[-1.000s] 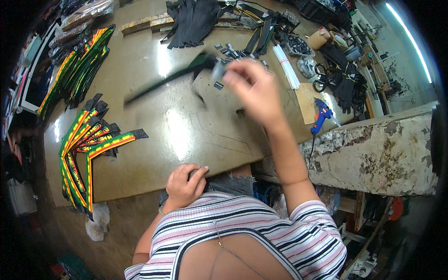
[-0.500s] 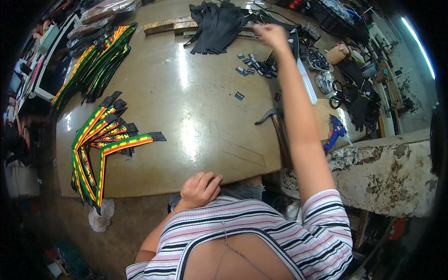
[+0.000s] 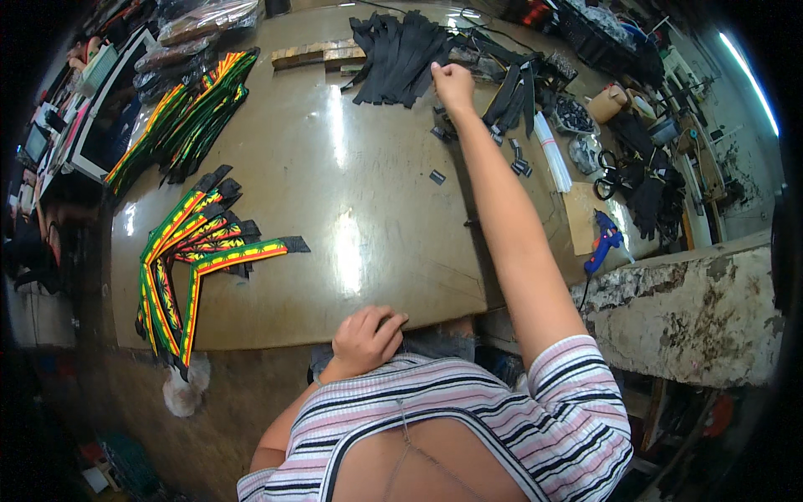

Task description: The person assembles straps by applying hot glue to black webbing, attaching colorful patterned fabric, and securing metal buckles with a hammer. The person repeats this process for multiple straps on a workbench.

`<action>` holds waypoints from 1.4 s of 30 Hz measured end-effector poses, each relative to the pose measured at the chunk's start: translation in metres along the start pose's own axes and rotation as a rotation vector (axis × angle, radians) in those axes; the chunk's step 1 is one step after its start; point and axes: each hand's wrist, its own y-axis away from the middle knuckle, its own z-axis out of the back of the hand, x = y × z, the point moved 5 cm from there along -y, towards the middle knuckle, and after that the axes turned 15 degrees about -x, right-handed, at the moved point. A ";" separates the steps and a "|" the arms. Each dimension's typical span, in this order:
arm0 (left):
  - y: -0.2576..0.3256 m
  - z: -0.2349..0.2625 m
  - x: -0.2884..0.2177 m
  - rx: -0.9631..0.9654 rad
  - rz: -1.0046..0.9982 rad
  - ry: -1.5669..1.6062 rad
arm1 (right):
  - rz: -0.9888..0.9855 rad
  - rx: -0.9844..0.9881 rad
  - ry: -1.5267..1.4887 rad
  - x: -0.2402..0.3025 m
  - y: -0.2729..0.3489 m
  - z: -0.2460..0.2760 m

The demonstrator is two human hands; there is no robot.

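My right hand (image 3: 452,87) reaches to the far side of the table, its fingers pinched together at the right edge of a pile of black strips (image 3: 393,58). Whatever may be between those fingertips is too small to make out. My left hand (image 3: 366,339) rests closed at the table's near edge, fingers curled, with nothing seen in them. Small dark labels (image 3: 519,159) lie scattered beside my right forearm, some partly hidden by it. At the left lies a fanned stack of angled green, yellow and red patterned straps (image 3: 196,259) with black ends.
More patterned straps (image 3: 184,117) are heaped at the far left, by plastic-wrapped bundles (image 3: 209,23). On the right are white sticks (image 3: 552,155), black-handled scissors (image 3: 606,176), a blue glue gun (image 3: 604,241) and a rough, worn ledge (image 3: 686,309). A wooden bar (image 3: 314,55) lies at the back.
My right hand has moved left and slightly nearer, from beyond the scattered labels to the black strips' edge. My forearm now covers most of the hammer-like tool. The left hand stays at the table edge.
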 end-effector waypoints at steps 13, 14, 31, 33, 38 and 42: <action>-0.034 0.000 0.069 0.330 1.111 0.694 | -0.904 1.027 -0.687 0.052 0.297 0.122; -0.033 0.003 0.068 0.297 1.111 0.711 | -0.938 1.016 -0.685 0.054 0.304 0.124; -0.010 0.030 0.032 0.080 0.274 -0.122 | 0.451 0.720 -0.042 0.041 0.151 -0.015; -0.010 0.031 0.031 0.093 0.252 -0.141 | 0.477 0.530 -0.083 0.035 0.147 -0.026; -0.005 0.029 0.030 0.117 0.257 -0.147 | 0.372 0.286 0.041 0.021 0.144 -0.037; -0.004 0.025 0.029 0.068 0.209 -0.143 | 0.221 0.151 -0.111 0.045 0.163 -0.002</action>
